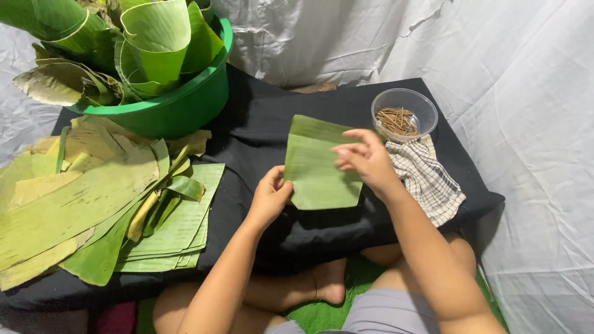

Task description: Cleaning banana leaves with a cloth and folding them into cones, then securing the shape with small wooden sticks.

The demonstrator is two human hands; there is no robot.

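The left hand (269,199) pinched the lower left edge of a cut banana-leaf piece (318,167) held above the black cloth (260,136), while the right hand (366,158), fingers closed on its right edge, steadied it near the bowl of sticks (404,115).

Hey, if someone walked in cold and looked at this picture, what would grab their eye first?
Probably the cut green leaf piece held between the left hand and right hand over the black cloth. Next, the green basin stuffed with rolled leaves at top left, and the heap of leaf strips spread below it.
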